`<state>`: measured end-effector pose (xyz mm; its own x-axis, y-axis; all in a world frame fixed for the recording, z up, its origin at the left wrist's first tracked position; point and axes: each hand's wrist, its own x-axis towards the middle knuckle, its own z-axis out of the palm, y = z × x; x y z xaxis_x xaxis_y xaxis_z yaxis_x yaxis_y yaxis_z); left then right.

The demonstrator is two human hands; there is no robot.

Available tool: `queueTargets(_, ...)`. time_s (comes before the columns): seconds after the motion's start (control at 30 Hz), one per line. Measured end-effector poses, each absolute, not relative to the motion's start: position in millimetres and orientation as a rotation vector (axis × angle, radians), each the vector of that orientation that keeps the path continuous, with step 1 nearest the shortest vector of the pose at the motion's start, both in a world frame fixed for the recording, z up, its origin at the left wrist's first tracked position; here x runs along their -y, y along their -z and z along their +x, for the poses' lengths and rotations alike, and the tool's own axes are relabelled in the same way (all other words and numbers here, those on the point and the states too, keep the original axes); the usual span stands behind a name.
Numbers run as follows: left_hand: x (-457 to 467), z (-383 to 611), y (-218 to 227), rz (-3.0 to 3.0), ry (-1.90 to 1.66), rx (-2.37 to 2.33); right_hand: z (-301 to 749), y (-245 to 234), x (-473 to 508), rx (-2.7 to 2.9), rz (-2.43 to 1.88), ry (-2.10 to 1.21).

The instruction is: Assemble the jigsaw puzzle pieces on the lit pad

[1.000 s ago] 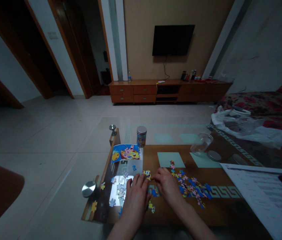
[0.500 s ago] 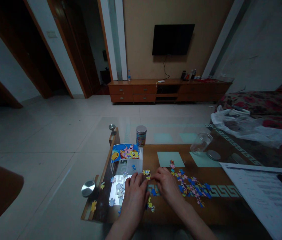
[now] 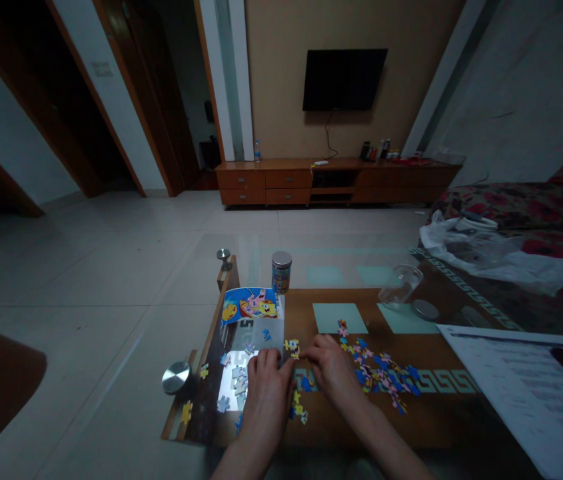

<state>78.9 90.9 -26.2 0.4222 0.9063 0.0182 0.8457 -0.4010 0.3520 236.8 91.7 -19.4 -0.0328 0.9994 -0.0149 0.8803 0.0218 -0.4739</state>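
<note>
My left hand [image 3: 267, 395] rests with its fingertips at the lower edge of a clear plastic sheet [image 3: 261, 335], beside a scatter of loose jigsaw pieces [image 3: 237, 381] on a lit white patch. My right hand [image 3: 330, 371] curves down next to a small yellow and blue cluster of pieces [image 3: 292, 347], its fingertips close to my left hand. To its right spreads a heap of pink, blue and yellow pieces [image 3: 384, 377]. A cartoon picture sheet [image 3: 250, 306] lies beyond my left hand. Whether my right fingers hold a piece is hidden.
The pieces lie on a glass-topped coffee table [image 3: 341, 427] with a metal corner fitting [image 3: 176, 377]. A printed can [image 3: 282, 272], a glass jar [image 3: 400, 285], its lid [image 3: 425, 309] and a large printed paper [image 3: 521, 380] share the tabletop. A white plastic bag [image 3: 491, 257] lies beyond.
My left hand has shifted slightly to the left across the table. My right hand stays almost in place, and the view has tilted slightly.
</note>
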Motion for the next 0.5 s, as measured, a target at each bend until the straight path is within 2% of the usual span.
queueTargets(0.5,-91.1,78.7,26.9,2.369,-0.281,-1.525,237.2,22.6,-92.3,1.991,-1.923,-0.510)
